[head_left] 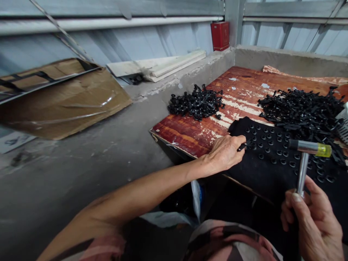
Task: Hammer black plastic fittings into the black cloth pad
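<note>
My left hand (pixel 228 150) pinches a small black part (pixel 241 146) over the left side of a black mat (pixel 244 170). What kind of part it is I cannot make out. Rows of small dark rings (pixel 268 150) lie on the mat. My right hand (pixel 312 214) is wrapped round the handle of a mallet (pixel 303 170), held upright at the right. The mallet has a metal head with one black face and one yellow face. Behind the mat, at the right, is a large heap of black parts (pixel 301 108); a smaller heap (pixel 196 102) lies at the back left.
The worn red-brown board (pixel 185 134) ends at a left corner, with a concrete ledge (pixel 141 119) beside it. A cardboard box (pixel 70 101) and white planks (pixel 176 65) lie along the wall. A red tin (pixel 220 36) stands in the corner. A white basket (pixel 343 123) edges in at right.
</note>
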A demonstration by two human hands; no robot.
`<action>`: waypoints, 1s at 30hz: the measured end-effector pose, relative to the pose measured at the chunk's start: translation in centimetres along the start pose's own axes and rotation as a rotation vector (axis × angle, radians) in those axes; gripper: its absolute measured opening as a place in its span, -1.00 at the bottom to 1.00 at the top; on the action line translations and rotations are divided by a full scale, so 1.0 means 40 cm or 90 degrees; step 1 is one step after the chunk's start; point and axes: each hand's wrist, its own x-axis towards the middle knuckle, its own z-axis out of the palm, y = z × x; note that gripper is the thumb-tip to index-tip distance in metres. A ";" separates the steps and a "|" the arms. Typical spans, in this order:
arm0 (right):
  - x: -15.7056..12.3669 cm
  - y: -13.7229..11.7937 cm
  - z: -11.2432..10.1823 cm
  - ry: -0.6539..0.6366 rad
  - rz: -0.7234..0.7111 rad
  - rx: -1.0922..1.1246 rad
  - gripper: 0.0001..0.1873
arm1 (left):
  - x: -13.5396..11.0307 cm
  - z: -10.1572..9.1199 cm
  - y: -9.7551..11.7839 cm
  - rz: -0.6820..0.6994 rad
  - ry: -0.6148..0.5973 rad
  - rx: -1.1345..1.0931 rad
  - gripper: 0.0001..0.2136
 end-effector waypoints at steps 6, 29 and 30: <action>-0.005 -0.006 0.012 0.009 0.021 -0.028 -0.49 | -0.036 0.006 0.004 0.026 -0.007 0.017 -0.86; 0.007 -0.047 0.058 -0.238 -0.025 -0.112 -0.77 | -0.175 -0.065 0.103 0.272 -0.126 -0.031 -0.74; 0.004 -0.043 0.056 -0.252 -0.028 -0.118 -0.78 | -0.178 -0.068 0.100 0.285 -0.111 -0.013 -0.73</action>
